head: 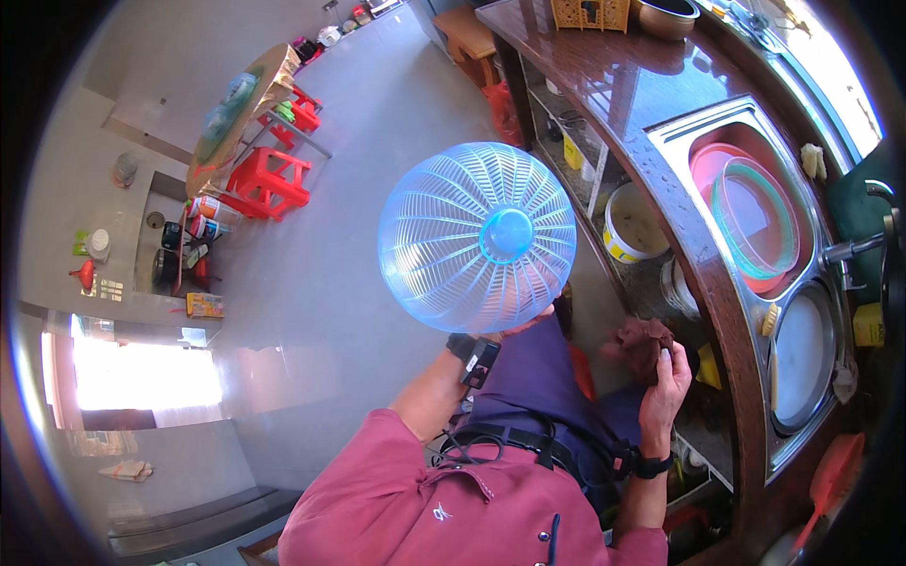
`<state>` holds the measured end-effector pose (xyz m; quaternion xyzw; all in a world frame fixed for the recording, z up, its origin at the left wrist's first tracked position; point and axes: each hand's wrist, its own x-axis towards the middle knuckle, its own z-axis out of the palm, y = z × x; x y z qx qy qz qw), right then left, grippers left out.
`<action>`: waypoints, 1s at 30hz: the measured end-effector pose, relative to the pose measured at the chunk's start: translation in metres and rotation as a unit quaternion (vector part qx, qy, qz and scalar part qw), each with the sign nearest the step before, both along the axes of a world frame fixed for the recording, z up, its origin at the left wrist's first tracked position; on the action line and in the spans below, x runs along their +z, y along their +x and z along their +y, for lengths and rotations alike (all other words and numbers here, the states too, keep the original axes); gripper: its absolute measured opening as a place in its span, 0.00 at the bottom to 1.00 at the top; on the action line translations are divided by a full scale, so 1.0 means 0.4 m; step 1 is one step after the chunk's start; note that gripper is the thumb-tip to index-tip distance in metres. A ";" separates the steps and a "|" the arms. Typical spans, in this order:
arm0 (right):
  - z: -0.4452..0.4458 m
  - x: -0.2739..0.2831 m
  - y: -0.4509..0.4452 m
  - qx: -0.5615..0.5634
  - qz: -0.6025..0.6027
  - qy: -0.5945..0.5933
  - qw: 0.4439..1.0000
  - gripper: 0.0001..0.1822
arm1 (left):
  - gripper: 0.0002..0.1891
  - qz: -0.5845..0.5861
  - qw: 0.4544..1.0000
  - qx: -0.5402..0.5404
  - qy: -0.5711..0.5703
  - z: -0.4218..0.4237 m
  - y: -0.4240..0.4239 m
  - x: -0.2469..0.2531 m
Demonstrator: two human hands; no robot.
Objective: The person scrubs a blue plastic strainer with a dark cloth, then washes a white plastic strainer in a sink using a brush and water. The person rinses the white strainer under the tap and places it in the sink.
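My left hand [532,322] grips the lower rim of a translucent blue plastic dome [453,240] with slatted sides and a round solid centre. Most of that hand is hidden behind the dome, though some skin shows through the slats. The dome is in the air in front of my legs, its rounded side towards me. To its right, my right hand [665,375] pinches a bunched dark brown cloth [645,347] between thumb and fingers. The cloth is apart from the dome and beside the counter's front edge.
On the right, a dark counter [601,64] holds a steel sink [679,134] with a red basin [715,159], a green-rimmed basin [754,219] and a round pan [803,354]. A brush [773,361] lies by the pan. Below stands a white bucket [633,219]. Red stools [272,180] stand farther left.
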<state>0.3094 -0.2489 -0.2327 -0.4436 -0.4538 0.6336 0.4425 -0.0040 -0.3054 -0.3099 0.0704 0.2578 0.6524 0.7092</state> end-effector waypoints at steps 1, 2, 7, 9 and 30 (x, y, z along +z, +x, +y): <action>0.002 -0.008 0.004 -0.005 -0.006 -0.001 1.000 0.09 | 0.35 -0.006 1.000 -0.002 -0.003 0.011 0.017 0.069; 0.003 -0.012 0.006 -0.009 -0.011 -0.003 1.000 0.09 | 0.35 -0.013 1.000 -0.004 -0.008 0.018 0.029 0.116; -0.002 -0.021 0.003 -0.010 -0.006 -0.013 1.000 0.10 | 0.26 -0.057 0.997 -0.037 0.022 0.029 0.044 0.130; -0.004 -0.023 0.006 0.007 -0.020 -0.014 1.000 0.10 | 0.19 -0.075 0.997 -0.022 -0.005 0.024 0.047 0.115; 0.000 -0.060 0.004 -0.014 0.044 -0.038 0.998 0.14 | 0.06 0.199 0.970 -0.062 -0.126 0.011 0.130 0.117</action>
